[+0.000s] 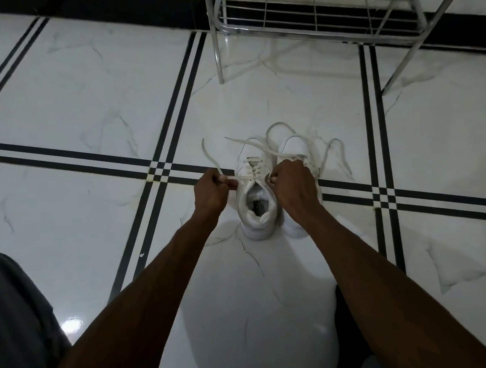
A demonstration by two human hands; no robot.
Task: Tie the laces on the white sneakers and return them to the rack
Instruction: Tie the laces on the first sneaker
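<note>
Two white sneakers stand side by side on the tiled floor, toes pointing away from me. The left sneaker (256,202) shows its open collar and laced tongue. My left hand (211,188) pinches one lace end (209,155) out to the left. My right hand (292,187) grips the other lace end, which crosses over the toe, and covers much of the right sneaker (294,148). The right sneaker's laces (333,152) lie loose on the floor around it.
A metal wire shoe rack (316,19) stands against the far wall, its legs (220,55) on the floor just beyond the sneakers. White marble tiles with black stripe borders (164,138) cover the floor. My knees, in dark clothing, sit at the bottom corners.
</note>
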